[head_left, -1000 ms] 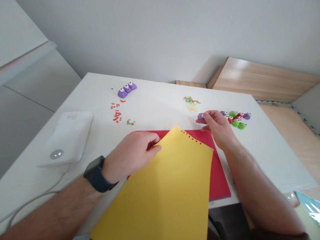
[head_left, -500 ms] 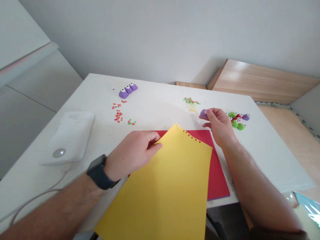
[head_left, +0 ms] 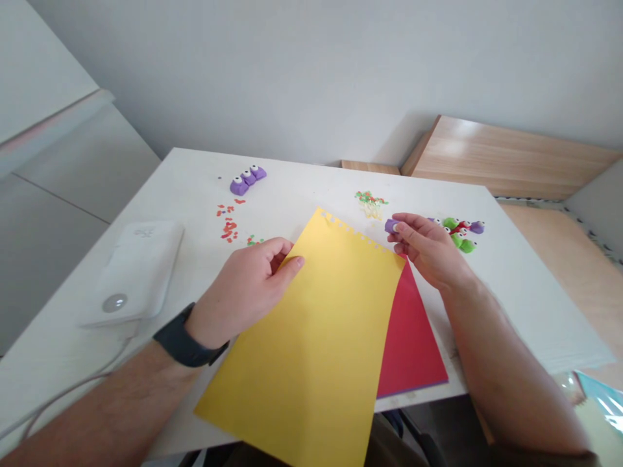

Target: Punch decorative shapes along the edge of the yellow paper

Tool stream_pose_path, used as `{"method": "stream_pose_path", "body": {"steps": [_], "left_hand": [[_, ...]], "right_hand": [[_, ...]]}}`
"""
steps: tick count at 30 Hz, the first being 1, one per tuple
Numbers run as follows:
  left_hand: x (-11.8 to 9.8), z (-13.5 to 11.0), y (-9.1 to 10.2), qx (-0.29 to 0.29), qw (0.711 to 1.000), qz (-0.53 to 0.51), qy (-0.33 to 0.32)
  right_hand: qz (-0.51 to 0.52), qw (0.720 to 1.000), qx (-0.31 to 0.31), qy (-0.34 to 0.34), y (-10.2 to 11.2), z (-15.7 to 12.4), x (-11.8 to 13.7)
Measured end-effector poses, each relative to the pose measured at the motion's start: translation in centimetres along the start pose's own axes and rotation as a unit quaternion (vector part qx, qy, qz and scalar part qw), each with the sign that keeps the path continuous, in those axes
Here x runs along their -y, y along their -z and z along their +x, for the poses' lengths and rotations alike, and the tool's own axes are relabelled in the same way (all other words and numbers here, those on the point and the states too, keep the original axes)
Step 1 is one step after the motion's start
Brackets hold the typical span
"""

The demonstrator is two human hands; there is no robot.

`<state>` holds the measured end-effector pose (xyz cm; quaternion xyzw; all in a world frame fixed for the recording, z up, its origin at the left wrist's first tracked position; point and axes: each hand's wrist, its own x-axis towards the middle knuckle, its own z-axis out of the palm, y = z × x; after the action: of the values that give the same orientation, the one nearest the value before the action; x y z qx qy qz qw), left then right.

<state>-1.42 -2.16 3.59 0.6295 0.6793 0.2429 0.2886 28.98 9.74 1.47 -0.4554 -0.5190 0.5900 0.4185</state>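
Note:
My left hand (head_left: 256,285), with a dark watch at the wrist, pinches the left edge of a yellow paper sheet (head_left: 316,337) between thumb and fingers. A row of small punched holes runs along the sheet's top edge. My right hand (head_left: 428,250) is closed around a small purple craft punch (head_left: 391,226) with a white button, just off the sheet's upper right corner. Beneath the yellow sheet, partly covered, lies a red sheet (head_left: 413,337).
Several purple punches (head_left: 248,179) stand in a row at the back left. Green, red and purple punches (head_left: 460,235) cluster at the right. Red paper bits (head_left: 228,227) and green-and-yellow bits (head_left: 371,201) lie scattered. A white device (head_left: 139,266) with a cable sits at left.
The yellow sheet has moved up and to the left with my left hand, covering more of the red sheet's upper part. My right hand, still holding the punch, has shifted slightly left.

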Motion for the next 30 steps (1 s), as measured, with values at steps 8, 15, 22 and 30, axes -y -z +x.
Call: {"method": "stream_pose_path", "body": {"steps": [8,15,22,30], "left_hand": [[0.2,0.1,-0.1,-0.020,1.000,-0.003,0.005],[0.2,0.0,-0.1,-0.027,1.000,-0.011,0.011],[0.1,0.0,-0.1,-0.026,0.999,-0.015,0.011],[0.0,0.0,0.0,-0.022,0.999,-0.016,0.019]], "right_hand": [[-0.005,0.998,0.056,-0.007,0.6,0.0,0.4],[0.033,0.997,0.064,-0.002,1.0,-0.1,0.7],[0.009,0.998,0.066,0.004,0.7,-0.3,0.8],[-0.073,0.993,0.087,0.014,1.6,0.1,0.1]]}}
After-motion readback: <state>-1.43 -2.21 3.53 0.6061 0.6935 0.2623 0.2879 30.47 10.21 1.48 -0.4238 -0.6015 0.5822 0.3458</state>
